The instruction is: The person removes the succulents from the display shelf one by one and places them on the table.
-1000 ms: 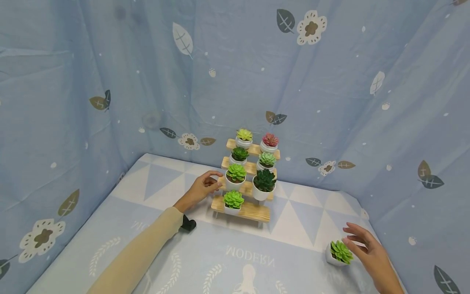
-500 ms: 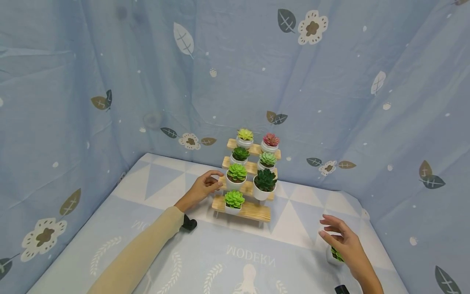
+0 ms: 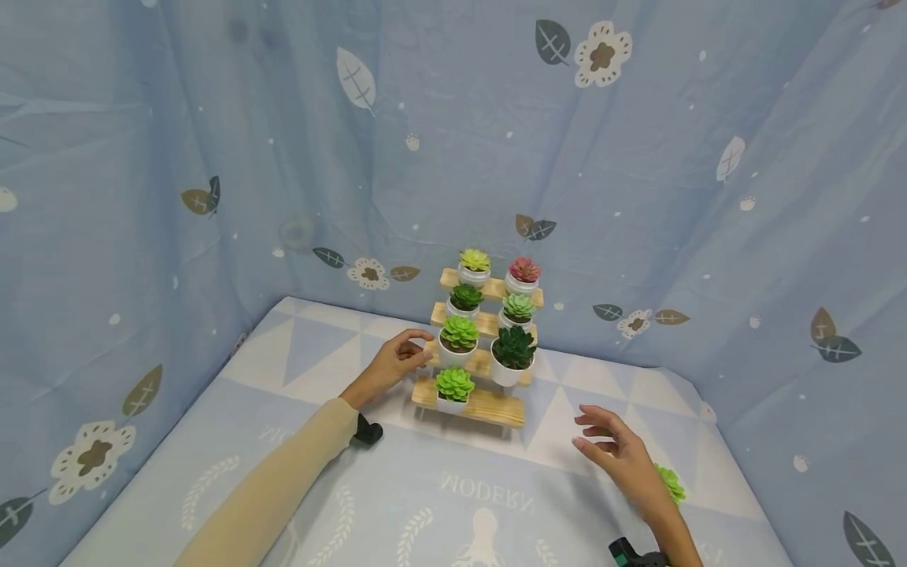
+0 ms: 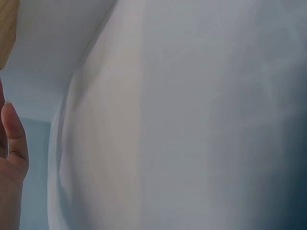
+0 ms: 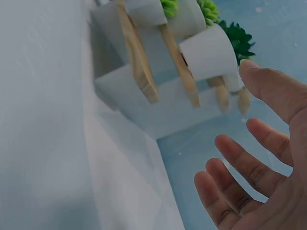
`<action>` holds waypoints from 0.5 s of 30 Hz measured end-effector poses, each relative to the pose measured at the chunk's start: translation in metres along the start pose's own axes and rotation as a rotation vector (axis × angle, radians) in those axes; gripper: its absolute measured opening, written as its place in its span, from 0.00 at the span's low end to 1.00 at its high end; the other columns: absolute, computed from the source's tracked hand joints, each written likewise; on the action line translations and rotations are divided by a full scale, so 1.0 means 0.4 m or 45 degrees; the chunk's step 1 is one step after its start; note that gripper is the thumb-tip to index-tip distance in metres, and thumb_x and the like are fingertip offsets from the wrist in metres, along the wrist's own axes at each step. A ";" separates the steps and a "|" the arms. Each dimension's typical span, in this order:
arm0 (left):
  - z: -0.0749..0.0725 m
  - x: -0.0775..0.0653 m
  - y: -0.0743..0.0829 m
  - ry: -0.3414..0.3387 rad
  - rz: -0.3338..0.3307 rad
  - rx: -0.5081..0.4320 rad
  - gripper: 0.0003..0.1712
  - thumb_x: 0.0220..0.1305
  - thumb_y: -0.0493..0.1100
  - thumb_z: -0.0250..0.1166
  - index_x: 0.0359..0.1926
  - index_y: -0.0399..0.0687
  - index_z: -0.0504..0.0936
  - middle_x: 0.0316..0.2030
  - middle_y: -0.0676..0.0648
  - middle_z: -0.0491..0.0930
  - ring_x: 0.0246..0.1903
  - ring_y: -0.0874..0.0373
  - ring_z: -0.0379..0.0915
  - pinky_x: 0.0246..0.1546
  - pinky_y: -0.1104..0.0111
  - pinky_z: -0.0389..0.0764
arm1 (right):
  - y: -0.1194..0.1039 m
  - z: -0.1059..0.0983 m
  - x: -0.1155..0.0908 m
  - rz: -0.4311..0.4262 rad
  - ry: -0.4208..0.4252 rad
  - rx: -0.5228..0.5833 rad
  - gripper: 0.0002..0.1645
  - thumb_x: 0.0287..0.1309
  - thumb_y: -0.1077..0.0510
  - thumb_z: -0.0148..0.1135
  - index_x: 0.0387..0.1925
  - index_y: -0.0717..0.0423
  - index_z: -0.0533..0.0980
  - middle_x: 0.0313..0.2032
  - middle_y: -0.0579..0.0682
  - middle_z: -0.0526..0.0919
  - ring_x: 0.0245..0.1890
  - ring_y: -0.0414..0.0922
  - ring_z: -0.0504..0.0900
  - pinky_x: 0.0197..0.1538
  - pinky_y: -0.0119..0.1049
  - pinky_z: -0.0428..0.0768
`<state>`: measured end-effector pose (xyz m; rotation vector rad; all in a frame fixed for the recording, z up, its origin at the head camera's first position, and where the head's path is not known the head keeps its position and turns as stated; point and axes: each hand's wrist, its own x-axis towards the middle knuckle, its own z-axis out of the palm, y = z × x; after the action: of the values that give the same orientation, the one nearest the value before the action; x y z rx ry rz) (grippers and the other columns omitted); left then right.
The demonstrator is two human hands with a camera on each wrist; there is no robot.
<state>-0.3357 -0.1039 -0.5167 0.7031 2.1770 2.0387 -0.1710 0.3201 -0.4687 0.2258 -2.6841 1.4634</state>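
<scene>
A tiered wooden plant stand [image 3: 489,407] carries several small potted artificial succulents, two on each upper tier. One bright green succulent [image 3: 455,384] sits at the left of its bottom board. At the left end of the second board from the bottom, my left hand [image 3: 392,364] pinches the edge between thumb and fingers. In the left wrist view a wooden board end [image 4: 6,33] lies just beyond the fingertips. My right hand [image 3: 623,457] is held over the table to the stand's right, fingers spread and bent, holding nothing. Behind it, another bright green succulent [image 3: 669,483] is partly hidden.
Blue patterned curtains [image 3: 453,157] hang behind and on both sides. A blue and white printed cloth [image 3: 397,488] covers the table. Black wrist mounts [image 3: 634,555] sit on both forearms.
My right hand has moved left, away from the lone potted succulent on the right and toward the stand. My left hand and the plants on the stand stay where they were.
</scene>
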 end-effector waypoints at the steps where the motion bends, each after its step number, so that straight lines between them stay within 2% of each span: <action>1: 0.000 0.000 0.000 0.002 0.002 0.004 0.25 0.76 0.46 0.64 0.68 0.46 0.73 0.45 0.37 0.80 0.44 0.37 0.80 0.48 0.37 0.77 | -0.002 0.009 0.004 0.005 -0.012 0.012 0.33 0.67 0.48 0.70 0.70 0.45 0.71 0.60 0.52 0.79 0.56 0.53 0.77 0.53 0.31 0.78; 5: -0.001 -0.001 -0.001 0.013 0.003 0.022 0.23 0.76 0.46 0.64 0.67 0.49 0.74 0.45 0.38 0.81 0.44 0.37 0.80 0.47 0.41 0.79 | -0.008 0.045 0.020 0.035 -0.043 0.069 0.34 0.64 0.45 0.72 0.69 0.43 0.71 0.59 0.51 0.80 0.57 0.55 0.77 0.54 0.34 0.78; 9: 0.000 -0.003 0.000 0.013 0.000 0.023 0.23 0.75 0.47 0.65 0.66 0.50 0.75 0.44 0.39 0.81 0.44 0.36 0.80 0.48 0.41 0.79 | -0.013 0.075 0.033 0.064 -0.055 0.104 0.34 0.62 0.45 0.74 0.67 0.40 0.72 0.57 0.49 0.80 0.57 0.55 0.77 0.54 0.35 0.78; 15: -0.002 -0.002 0.001 0.002 0.015 0.010 0.22 0.75 0.47 0.64 0.66 0.50 0.75 0.43 0.39 0.81 0.44 0.35 0.79 0.47 0.39 0.78 | -0.030 0.112 0.051 0.027 -0.096 0.132 0.33 0.64 0.50 0.73 0.67 0.43 0.73 0.57 0.51 0.81 0.57 0.56 0.77 0.54 0.36 0.79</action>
<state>-0.3353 -0.1049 -0.5164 0.7173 2.1885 2.0381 -0.1889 0.2741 -0.4803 0.2651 -2.6783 1.6347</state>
